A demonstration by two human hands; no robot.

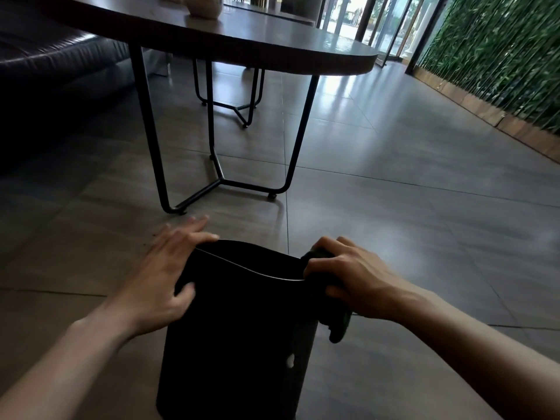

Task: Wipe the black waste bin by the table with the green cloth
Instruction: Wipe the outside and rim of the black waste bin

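A tall black waste bin point(236, 334) stands on the tiled floor right in front of me, its open rim facing up. My left hand point(169, 268) grips the bin's left upper edge, thumb on the near wall and fingers over the rim. My right hand point(348, 274) presses the dark green cloth point(336, 321) against the bin's right upper edge. Part of the cloth hangs down the bin's right side below my palm; the rest is hidden under my fingers.
A dark oval table point(272, 47) on thin black metal legs point(154, 153) stands just beyond the bin. A dark sofa point(51, 71) lies at the left. A green plant wall point(500, 56) runs along the right, with glass doors at the far end.
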